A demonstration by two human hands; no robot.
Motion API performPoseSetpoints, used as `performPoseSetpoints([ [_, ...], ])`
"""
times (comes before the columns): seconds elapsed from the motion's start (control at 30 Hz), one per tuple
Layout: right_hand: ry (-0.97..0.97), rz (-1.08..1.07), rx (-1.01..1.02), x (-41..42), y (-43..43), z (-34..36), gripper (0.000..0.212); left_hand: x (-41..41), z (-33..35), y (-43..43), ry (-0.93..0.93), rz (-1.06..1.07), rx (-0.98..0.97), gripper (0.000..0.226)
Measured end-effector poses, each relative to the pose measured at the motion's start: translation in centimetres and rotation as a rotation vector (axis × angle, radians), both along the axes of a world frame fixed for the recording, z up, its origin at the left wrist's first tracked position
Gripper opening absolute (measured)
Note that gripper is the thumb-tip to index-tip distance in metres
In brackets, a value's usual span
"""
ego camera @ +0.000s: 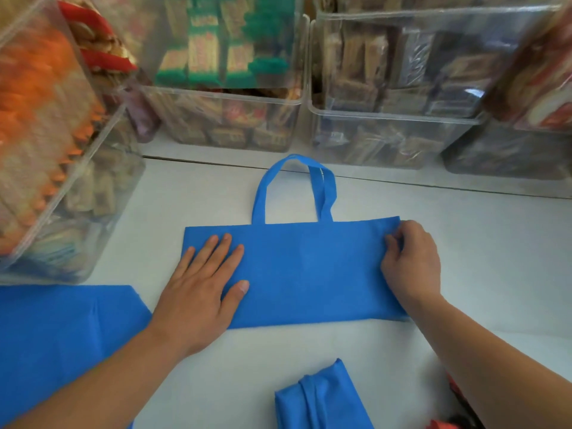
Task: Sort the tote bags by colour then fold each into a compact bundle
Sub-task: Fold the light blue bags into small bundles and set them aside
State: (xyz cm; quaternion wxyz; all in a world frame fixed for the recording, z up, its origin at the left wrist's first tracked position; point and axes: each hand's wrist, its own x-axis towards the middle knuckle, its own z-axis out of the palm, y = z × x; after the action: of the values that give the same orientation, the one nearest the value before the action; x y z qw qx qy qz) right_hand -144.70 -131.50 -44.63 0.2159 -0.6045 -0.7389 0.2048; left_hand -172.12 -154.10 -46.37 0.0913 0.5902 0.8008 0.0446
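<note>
Lining the back and left of the white tabletop (pixel 483 261) are clear plastic bins of packaged snacks. The tilted left bin (pixel 46 125) holds orange packets over paler ones. The centre bin (pixel 223 97) holds green-and-yellow packets above brown ones, and the right bin (pixel 390 119) holds brown and dark wrapped bars.

In front of them, the blue tote bag (pixel 309 270) lies flat in the middle of the table, folded into a wide band with its handles (pixel 260 193) pointing away toward the bins. The left hand (pixel 198 292) presses palm-down on the bag's left end, fingers straight and spread. The right hand (pixel 411 261) is curled at the bag's right end, fingertips pinching the edge.

A second blue bag (pixel 62 329) lies flat at lower left, partly under the left forearm. A folded blue bundle (pixel 322 397) sits at the near edge between the arms.
</note>
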Motion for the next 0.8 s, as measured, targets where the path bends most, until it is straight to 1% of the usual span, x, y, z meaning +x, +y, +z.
performPoseSetpoints([
  [0.13, -0.071, 0.025, 0.018, 0.2, 0.4, -0.4, 0.017, -0.1, 0.0, 0.2, 0.016, -0.005, -0.017, 0.069],
  [0.3, -0.036, 0.063, 0.129, -0.1, 0.9, -1.1, 0.023, 0.2, 0.0, 0.0, 0.037, 0.013, -0.049, 0.07],
  [0.4, -0.027, 0.013, 0.028, -0.2, 0.5, -0.7, 0.008, 0.5, 0.2, 0.2, 0.051, 0.021, -0.062, 0.071],
  [0.43, -0.075, 0.0, 0.042, -0.1, 0.2, -0.4, 0.02, 0.5, 0.2, 0.2, 0.054, 0.024, -0.066, 0.072],
  [0.47, -0.157, 0.048, 0.125, -0.1, -0.1, -0.2, 0.034, 0.5, 0.2, 0.2, 0.055, 0.027, -0.066, 0.072],
  [0.5, -0.239, 0.144, 0.246, -0.1, -0.6, 0.1, 0.043, 0.5, 0.2, 0.3, 0.052, 0.029, -0.061, 0.072],
  [0.53, -0.282, 0.281, 0.343, -0.2, -1.2, 0.2, 0.046, 0.5, 0.2, 0.3, 0.046, 0.031, -0.055, 0.072],
  [0.57, -0.305, 0.426, 0.367, -0.5, -2.1, 0.5, 0.045, 0.5, 0.2, 0.4, 0.04, 0.034, -0.054, 0.072],
  [0.6, -0.329, 0.542, 0.304, -0.8, -3.1, 0.7, 0.047, 0.5, 0.1, 0.4, 0.037, 0.033, -0.054, 0.072],
  [0.63, -0.394, 0.618, 0.166, -1.0, -4.0, 1.0, 0.053, 0.4, 0.1, 0.4, 0.037, 0.03, -0.057, 0.073],
  [0.67, -0.477, 0.659, 0.037, -1.2, -4.6, 1.0, 0.061, 0.4, 0.0, 0.3, 0.041, 0.025, -0.063, 0.074],
  [0.7, -0.558, 0.667, -0.048, -1.0, -4.8, 0.6, 0.068, 0.4, 0.0, 0.3, 0.048, 0.02, -0.069, 0.076],
  [0.73, -0.608, 0.655, -0.061, -0.8, -4.7, 0.0, 0.074, 0.4, 0.1, 0.3, 0.054, 0.013, -0.071, 0.078],
  [0.8, -0.646, 0.634, -0.031, -0.9, -4.7, -0.6, 0.078, 0.2, 0.1, 0.1, 0.054, -0.025, -0.066, 0.078],
])
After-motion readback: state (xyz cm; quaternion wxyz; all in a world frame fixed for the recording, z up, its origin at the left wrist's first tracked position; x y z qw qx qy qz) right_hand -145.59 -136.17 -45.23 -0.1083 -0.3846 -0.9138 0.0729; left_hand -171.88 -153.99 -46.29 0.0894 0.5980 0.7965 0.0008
